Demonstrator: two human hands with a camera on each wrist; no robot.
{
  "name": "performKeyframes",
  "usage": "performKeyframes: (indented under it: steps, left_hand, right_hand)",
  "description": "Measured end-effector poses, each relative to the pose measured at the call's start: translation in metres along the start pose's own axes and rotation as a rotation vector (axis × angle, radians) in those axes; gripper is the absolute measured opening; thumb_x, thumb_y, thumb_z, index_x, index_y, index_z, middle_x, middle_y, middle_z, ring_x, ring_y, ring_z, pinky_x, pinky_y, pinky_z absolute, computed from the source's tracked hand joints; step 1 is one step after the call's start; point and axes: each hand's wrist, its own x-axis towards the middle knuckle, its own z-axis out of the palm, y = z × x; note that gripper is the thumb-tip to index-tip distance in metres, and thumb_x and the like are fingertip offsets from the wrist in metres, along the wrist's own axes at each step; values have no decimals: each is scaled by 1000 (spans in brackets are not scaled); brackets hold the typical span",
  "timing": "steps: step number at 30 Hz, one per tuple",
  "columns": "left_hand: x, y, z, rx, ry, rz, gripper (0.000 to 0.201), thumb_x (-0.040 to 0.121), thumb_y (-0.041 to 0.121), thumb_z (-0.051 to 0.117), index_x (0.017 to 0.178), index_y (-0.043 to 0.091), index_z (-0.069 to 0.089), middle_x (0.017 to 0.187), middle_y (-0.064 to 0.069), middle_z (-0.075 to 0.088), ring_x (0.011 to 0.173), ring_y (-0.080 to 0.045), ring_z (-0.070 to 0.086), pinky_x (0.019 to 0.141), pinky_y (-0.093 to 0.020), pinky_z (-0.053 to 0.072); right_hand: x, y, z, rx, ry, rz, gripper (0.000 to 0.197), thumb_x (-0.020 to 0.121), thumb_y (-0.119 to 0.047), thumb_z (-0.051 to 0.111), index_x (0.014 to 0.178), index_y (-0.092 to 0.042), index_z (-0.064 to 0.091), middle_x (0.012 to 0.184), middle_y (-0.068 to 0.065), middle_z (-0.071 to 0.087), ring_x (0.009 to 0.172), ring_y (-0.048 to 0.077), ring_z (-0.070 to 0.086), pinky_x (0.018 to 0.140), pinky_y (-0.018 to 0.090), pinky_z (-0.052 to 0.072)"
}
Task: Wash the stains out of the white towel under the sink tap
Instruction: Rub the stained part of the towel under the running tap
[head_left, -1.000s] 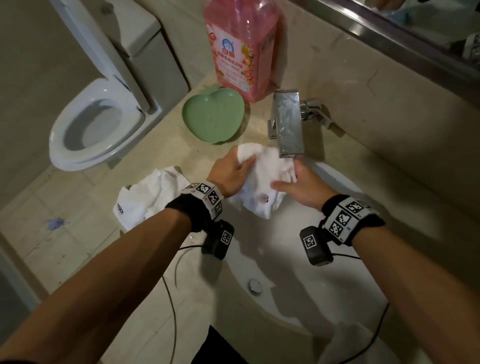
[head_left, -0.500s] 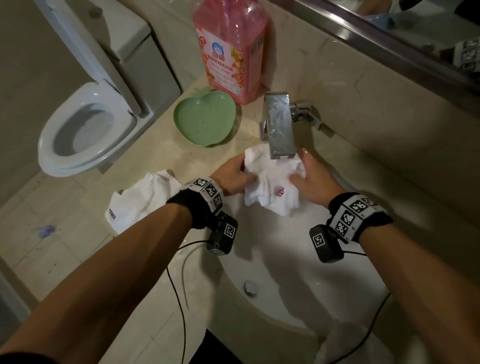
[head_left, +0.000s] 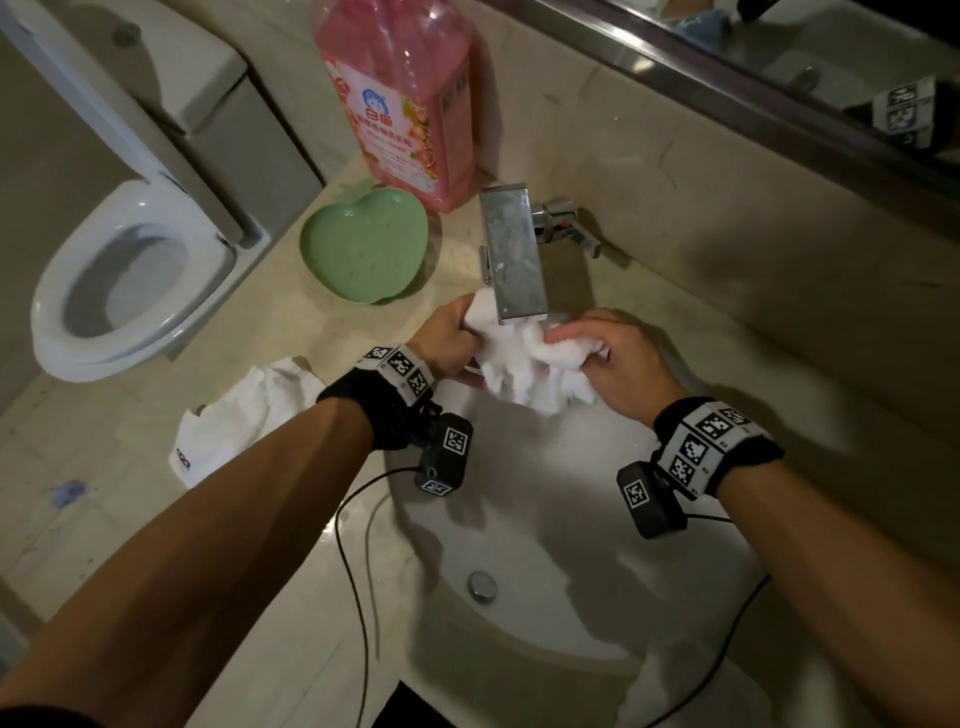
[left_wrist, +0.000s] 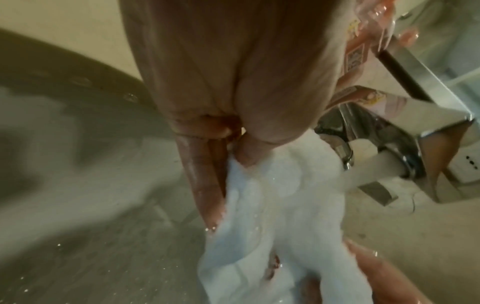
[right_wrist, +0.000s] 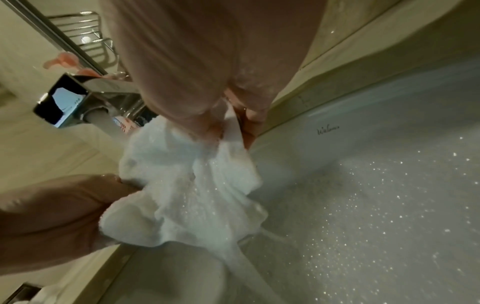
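Hands at the sink: left hand and right hand each clench an end of the white towel, bunched between them. Just beyond, the tap pours on it. Rinsing step; next, probably rubbing the stained patch, hidden here. A second ago the towel hung flatter, its red mark visible.
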Motion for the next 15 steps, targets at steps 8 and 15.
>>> performKeyframes:
  steps: [8,15]
  left_hand:
    - [-16,-1,-24,-60,-25,64,37,88,-16,37,77,7,64,82,-12,66,70,-21,65,65,-32,61]
    - [-33,0,-42,241,-18,206,25,75,19,83,95,24,69,92,7,70,80,-5,68,72,-13,54]
  right_hand:
    - [10,-6,3,-197,-82,-109,46,74,18,58,87,-23,77,109,-3,63,108,12,58,95,6,36]
    - [26,-28,23,-8,-290,169,33,71,-11,83,99,-19,67,106,-3,65,94,12,63,73,17,45]
